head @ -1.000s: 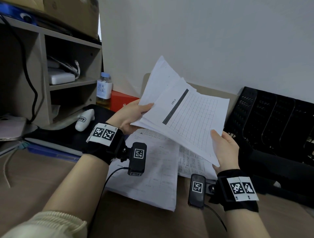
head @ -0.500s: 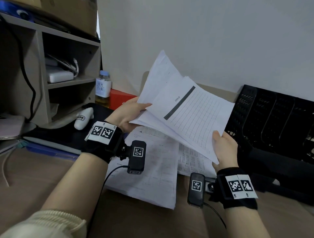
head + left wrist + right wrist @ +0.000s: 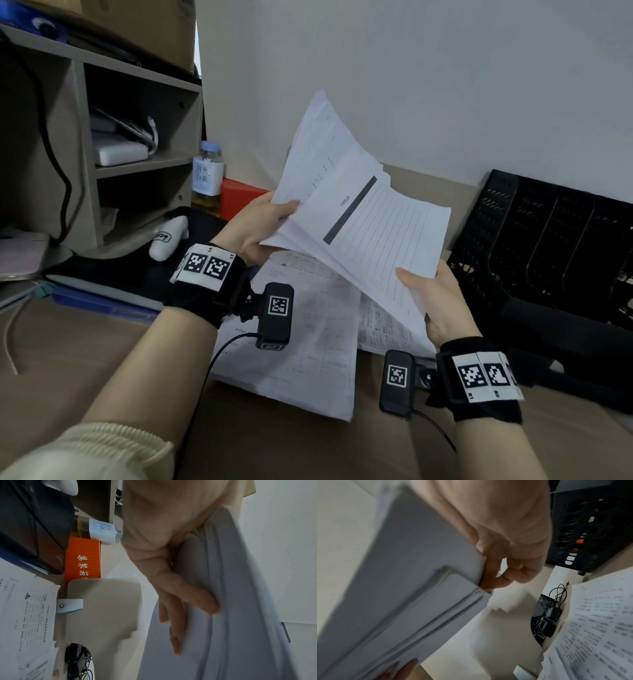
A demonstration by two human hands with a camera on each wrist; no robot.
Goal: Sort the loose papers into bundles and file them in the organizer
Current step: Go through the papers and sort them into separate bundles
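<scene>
I hold a fanned bundle of white papers [image 3: 370, 222] in the air over the desk; its top sheet is a lined form with a dark bar. My left hand [image 3: 263, 224] grips the bundle's left edge, thumb on top, fingers flat under the sheets [image 3: 240, 601]. My right hand [image 3: 435, 298] pinches the lower right corner of the bundle [image 3: 419, 588]. More printed papers [image 3: 301, 335] lie flat on the desk below. The black mesh organizer [image 3: 555, 253] stands at the right, close beside my right hand.
A wooden shelf unit [image 3: 102, 154] stands at the left with devices and a cable. A tea bottle [image 3: 207, 178], an orange box [image 3: 239, 198], a white object [image 3: 169, 236] and a dark bag [image 3: 113, 270] sit behind my left hand. The wall is close behind.
The bundle and both hands have drifted slightly right, toward the organizer, and the sheets have fanned a little wider. Both grips are unchanged.
</scene>
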